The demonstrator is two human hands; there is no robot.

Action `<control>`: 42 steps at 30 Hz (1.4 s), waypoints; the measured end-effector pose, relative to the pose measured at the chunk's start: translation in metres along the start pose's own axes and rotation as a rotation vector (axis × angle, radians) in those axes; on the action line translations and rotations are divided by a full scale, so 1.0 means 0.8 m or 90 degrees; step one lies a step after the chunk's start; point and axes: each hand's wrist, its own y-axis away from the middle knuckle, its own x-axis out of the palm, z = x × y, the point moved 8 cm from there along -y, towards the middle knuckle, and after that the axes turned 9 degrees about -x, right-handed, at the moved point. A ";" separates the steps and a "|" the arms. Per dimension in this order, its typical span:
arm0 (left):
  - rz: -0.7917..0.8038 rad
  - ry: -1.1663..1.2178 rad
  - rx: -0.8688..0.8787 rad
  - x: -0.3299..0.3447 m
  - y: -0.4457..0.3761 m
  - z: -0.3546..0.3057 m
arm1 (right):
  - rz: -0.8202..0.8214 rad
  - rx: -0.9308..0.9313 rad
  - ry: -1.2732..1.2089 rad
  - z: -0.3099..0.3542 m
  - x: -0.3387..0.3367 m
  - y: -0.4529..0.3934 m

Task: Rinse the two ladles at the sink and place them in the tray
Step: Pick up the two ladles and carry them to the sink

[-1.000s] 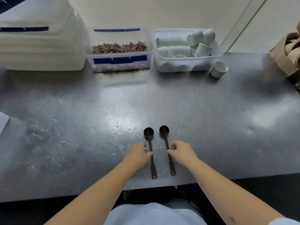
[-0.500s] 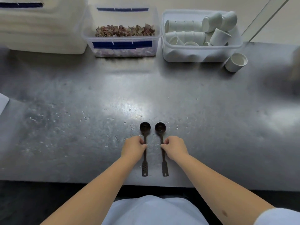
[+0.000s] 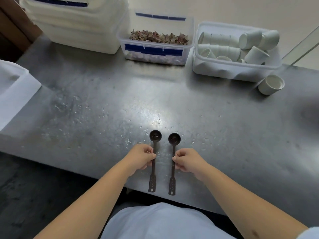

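Both hands now pinch the handles at mid-length: the left hand (image 3: 140, 158) holds the left small dark long-handled ladle (image 3: 154, 157), the right hand (image 3: 187, 161) the right dark ladle (image 3: 173, 161). One second ago the fingers were only arriving. The ladles lie parallel near the front edge of the wet grey metal bench (image 3: 224, 126), their ends overhanging it. I judge lifting comes next; no sink is visible.

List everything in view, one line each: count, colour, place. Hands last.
ladles: 2, dark brown, side by side at the counter's near edge, left ladle, right ladle
counter: 1, grey metal, wet with droplets
clear tub of dried brownish pieces: 1, blue tape, back centre
tub of cups: 1, white, back right
loose cup: 1, white, beside that tub
stacked tubs: white, back left
left hand: pinches left ladle's handle
right hand: pinches right ladle's handle
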 end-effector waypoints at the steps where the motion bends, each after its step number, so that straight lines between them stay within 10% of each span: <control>1: -0.002 0.016 0.003 -0.001 0.010 0.001 | 0.014 -0.005 -0.005 0.005 0.003 0.007; 21: -0.185 0.313 0.017 -0.110 0.169 0.142 | 0.208 -0.177 0.073 0.115 0.178 0.054; 42: -0.505 0.671 0.020 -0.278 0.449 0.546 | 0.608 -0.237 0.310 0.125 0.704 0.245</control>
